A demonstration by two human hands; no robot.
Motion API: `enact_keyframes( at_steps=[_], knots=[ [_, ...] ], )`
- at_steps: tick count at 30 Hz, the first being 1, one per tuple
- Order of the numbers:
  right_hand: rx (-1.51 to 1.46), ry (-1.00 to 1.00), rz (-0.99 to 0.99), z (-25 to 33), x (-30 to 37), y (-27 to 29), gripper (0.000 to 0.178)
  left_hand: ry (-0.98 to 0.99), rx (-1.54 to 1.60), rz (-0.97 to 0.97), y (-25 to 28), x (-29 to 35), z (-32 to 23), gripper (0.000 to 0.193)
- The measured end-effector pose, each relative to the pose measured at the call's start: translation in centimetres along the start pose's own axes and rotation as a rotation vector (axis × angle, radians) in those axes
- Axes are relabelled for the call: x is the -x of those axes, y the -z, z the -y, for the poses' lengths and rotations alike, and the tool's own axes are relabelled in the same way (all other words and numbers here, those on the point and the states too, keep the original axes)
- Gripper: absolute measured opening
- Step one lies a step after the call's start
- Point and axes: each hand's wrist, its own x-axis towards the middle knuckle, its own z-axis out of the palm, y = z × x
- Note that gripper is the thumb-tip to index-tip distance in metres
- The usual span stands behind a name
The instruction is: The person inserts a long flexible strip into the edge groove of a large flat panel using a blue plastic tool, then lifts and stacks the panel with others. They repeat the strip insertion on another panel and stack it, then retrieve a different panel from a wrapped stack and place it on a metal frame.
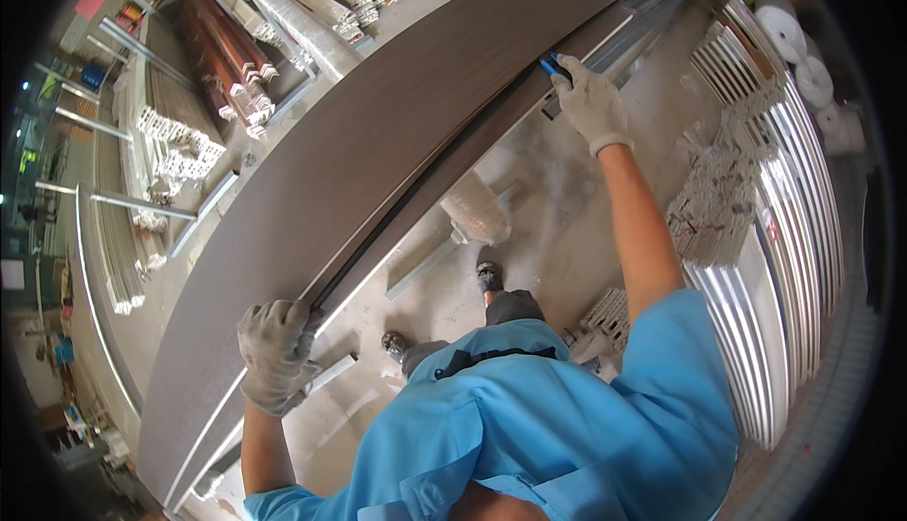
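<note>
Two gloved hands on long dark brown board (pixel 378 143), which runs diagonally from lower left to upper right above concrete floor (pixel 567 209). Left hand (pixel 276 353) near board's lower end, fingers curled and clamped over its near edge. Right hand (pixel 590 101) near board's far end, fingers closed around small blue tool (pixel 550 66) pressed against same edge. Stacked metal profiles (pixel 775 238) just right of person; more bundled profiles (pixel 170 143) beyond board's far edge.
</note>
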Motion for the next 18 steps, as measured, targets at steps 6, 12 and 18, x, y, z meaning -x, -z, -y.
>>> enact_keyframes(
  at_steps=[6, 12, 18],
  knots=[
    [0.033, -0.097, 0.103, 7.0, 5.2, 1.3, 0.035, -0.278, 0.245, -0.114, -2.4, -0.4, 2.6, 0.025],
    [0.022, -0.115, 0.152, 15.7, 12.8, 1.9, 0.035, -0.345, 0.383, -0.103, -4.3, -0.7, 2.7, 0.027],
    [-0.089, 0.049, 0.116, 23.6, 22.2, 0.8, 0.034, -0.319, 0.380, -0.073, -4.1, -1.4, 2.3, 0.030]
  ],
)
